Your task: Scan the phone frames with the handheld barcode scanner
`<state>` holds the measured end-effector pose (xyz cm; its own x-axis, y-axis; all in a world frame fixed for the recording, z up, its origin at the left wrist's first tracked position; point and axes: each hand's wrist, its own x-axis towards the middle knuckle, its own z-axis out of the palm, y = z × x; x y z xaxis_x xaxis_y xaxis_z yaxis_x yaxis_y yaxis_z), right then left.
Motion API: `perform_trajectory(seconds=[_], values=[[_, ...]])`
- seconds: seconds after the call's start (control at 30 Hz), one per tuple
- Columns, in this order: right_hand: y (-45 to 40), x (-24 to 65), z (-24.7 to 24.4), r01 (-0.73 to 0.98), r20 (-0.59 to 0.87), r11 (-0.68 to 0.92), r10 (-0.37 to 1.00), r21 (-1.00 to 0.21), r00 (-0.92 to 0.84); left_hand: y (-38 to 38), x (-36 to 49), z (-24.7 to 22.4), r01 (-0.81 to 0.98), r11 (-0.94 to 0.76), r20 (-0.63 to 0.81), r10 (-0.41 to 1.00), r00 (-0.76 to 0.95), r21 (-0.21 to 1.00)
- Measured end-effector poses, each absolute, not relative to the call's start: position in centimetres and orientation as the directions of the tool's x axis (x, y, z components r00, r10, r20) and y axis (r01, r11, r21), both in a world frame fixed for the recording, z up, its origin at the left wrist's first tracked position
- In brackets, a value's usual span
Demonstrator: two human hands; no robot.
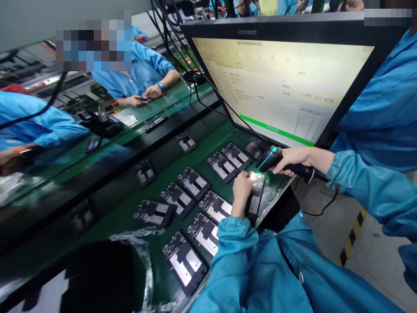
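Note:
My right hand (295, 160) is wrapped round a black barcode scanner (269, 159) with a lit cyan stripe, its head tilted down to the left. Below the scanner's head, a bright greenish light falls on the upper end of an opened phone (256, 195) at the bench's right edge. My left hand (243, 187) is closed at this phone's upper left side; its fingertips are partly hidden. Several more opened phones (185, 261) lie left of my left hand, with circuit boards and silver plates showing. Two of them (223, 166) sit close together beneath the monitor.
A Lenovo monitor (273, 87) showing a green PASS bar stands behind the scanner. A black mouse (256, 148) is beside its base. Clear plastic wrap (148, 261) lies at the lower left. People in blue work across the green bench (114, 217); another stands at right. Cables hang behind.

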<state>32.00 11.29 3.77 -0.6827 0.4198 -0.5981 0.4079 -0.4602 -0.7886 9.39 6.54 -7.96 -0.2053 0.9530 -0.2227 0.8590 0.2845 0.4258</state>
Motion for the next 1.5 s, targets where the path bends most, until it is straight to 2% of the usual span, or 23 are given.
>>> perform_trajectory(seconds=[1.07, 1.5], values=[[10.5, 33.7, 5.0, 0.364, -0.530, -0.405, 0.459, -0.839, -0.713, 6.5, 9.1, -8.3, 0.852, 0.195, -0.141, 0.979, -0.144, 0.486], [10.1, 34.4, 4.0, 0.328, -0.504, -0.411, 0.457, -0.850, -0.733, 6.5, 9.2, -8.1, 0.843, 0.192, -0.141, 0.980, -0.139, 0.503]])
